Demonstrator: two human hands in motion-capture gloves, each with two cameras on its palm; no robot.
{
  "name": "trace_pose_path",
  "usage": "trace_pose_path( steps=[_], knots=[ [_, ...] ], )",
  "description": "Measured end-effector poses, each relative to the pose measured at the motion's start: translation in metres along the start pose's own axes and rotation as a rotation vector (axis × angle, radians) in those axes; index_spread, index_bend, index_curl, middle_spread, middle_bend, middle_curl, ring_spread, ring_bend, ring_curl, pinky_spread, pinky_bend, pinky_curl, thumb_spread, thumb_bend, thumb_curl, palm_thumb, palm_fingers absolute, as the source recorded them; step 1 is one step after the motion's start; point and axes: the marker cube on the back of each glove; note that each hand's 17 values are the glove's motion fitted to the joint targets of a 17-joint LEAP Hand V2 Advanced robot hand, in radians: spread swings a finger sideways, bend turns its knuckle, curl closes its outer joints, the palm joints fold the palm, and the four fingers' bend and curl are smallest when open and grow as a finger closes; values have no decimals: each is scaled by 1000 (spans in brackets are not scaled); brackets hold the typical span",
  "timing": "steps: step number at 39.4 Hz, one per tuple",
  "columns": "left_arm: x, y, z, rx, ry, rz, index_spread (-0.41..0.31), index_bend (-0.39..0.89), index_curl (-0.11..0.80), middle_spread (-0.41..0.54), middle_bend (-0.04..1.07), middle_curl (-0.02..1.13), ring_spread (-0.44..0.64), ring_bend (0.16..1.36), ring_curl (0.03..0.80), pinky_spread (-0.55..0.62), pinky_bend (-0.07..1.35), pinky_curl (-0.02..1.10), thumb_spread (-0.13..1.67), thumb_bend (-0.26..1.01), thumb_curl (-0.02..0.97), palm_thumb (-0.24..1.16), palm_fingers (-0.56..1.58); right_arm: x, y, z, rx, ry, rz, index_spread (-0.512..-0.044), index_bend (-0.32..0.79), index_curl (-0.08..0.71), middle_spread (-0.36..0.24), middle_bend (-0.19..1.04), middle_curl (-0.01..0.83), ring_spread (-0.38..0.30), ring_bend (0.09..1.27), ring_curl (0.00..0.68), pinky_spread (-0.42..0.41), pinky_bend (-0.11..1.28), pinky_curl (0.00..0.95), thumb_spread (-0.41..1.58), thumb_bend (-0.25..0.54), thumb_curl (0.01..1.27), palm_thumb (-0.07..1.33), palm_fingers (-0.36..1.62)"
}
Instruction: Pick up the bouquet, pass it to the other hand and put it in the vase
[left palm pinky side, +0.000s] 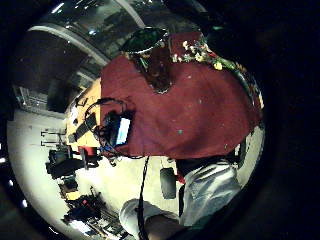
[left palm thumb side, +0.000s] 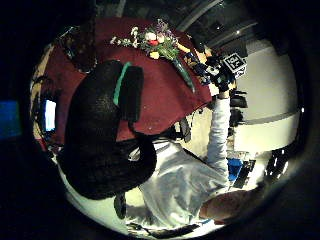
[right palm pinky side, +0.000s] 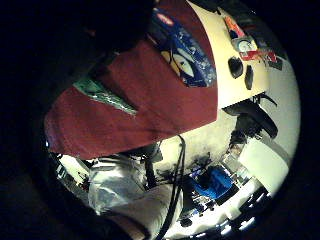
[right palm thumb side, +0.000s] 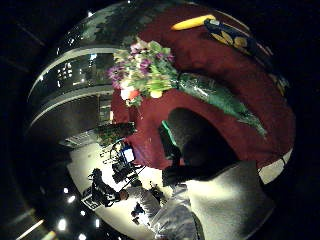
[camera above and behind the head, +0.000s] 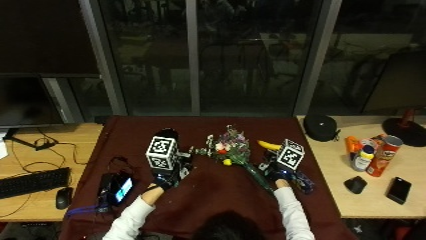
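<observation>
Outside view shows the bouquet (camera above and behind the head: 233, 152) lying untouched on the dark red cloth (camera above and behind the head: 213, 195), blooms toward ten o'clock and stems toward five o'clock, just beside the right hand (camera above and behind the head: 279, 172). I cannot tell how either hand's fingers stand; the left hand (camera above and behind the head: 165, 175) hovers near the vase (camera above and behind the head: 166, 136). Picking up is the step, I judge: next, fingers must close round the stems
</observation>
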Motion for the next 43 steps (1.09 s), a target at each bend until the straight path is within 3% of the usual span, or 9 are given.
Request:
trace_pose_path(
  steps=[4, 18, 23, 27, 31, 34, 35, 38, 43],
  knots=[
    [-1, 1, 3, -10, -8, -4, -96, 152, 361, -7, 167, 364, 60, 353, 343, 5, 229, 358, 1244, -15, 298, 319, 661, 4, -25, 19, 113, -3, -79, -172, 53, 47, 126, 250, 356, 113, 780, 353, 203, 922, 382, 1131, -22, 307, 426, 270],
    [-4, 6, 4, -16, -11, -14, -95, 156, 364, -5, 170, 363, 63, 359, 348, 10, 220, 371, 1244, -15, 303, 318, 654, 27, -53, 100, -116, 36, 96, -166, 51, 48, 112, 273, 377, 90, 779, 353, 199, 922, 375, 1124, -21, 320, 427, 284],
    [-4, 7, 5, -20, -4, -13, -96, 159, 364, -5, 172, 365, 63, 351, 346, 11, 215, 373, 1244, -15, 304, 318, 658, 16, -62, 109, 122, 133, 58, -168, 37, 42, 85, 313, 392, 40, 797, 360, 172, 899, 366, 1124, -8, 329, 462, 326],
    [-2, 9, 3, -7, -6, -8, -95, 163, 368, -5, 170, 365, 63, 346, 346, 11, 211, 375, 1244, -15, 305, 318, 660, 3, -39, 107, 198, 240, 68, -183, 51, 44, 36, 373, 409, -7, 801, 362, 129, 858, 351, 1133, 13, 344, 538, 405],
    [-3, 10, 3, -14, -10, -7, -95, 160, 369, -4, 174, 366, 63, 342, 345, 12, 206, 376, 1242, -16, 304, 315, 663, -6, -9, 99, 234, 293, 70, -202, 81, 62, -5, 441, 430, -63, 797, 360, 24, 825, 338, 1128, 30, 350, 615, 610],
    [-3, 10, 4, -22, -8, -5, -98, 167, 372, -4, 170, 365, 64, 337, 344, 12, 201, 377, 1241, -16, 304, 315, 668, -5, -7, 96, 283, 308, 75, -204, 195, 120, -39, 423, 430, -99, 756, 352, -73, 798, 333, 1125, 57, 359, 696, 817],
    [-3, 11, 4, -24, -8, -6, -98, 167, 372, -4, 170, 365, 64, 336, 344, 12, 200, 377, 1241, -16, 304, 314, 668, -5, -7, 94, 306, 309, 80, -207, 308, 163, -51, 399, 428, -110, 720, 347, -104, 757, 322, 1138, 85, 367, 750, 925],
    [-4, 12, 4, -32, -10, -8, -99, 165, 374, -4, 169, 365, 64, 334, 344, 12, 197, 378, 1240, -16, 305, 314, 669, -1, -16, 88, 364, 306, 97, -210, 339, 208, -78, 377, 434, -132, 668, 351, -149, 701, 323, 1162, 121, 377, 831, 999],
    [-4, 14, 6, -44, -29, -11, -103, 164, 375, -4, 169, 364, 64, 332, 345, 12, 196, 379, 1240, -16, 305, 314, 670, 2, -39, 88, 385, 221, 15, -218, 206, 236, -144, 468, 470, -181, 737, 396, -227, 608, 323, 1199, 146, 381, 900, 1270]
  ],
)
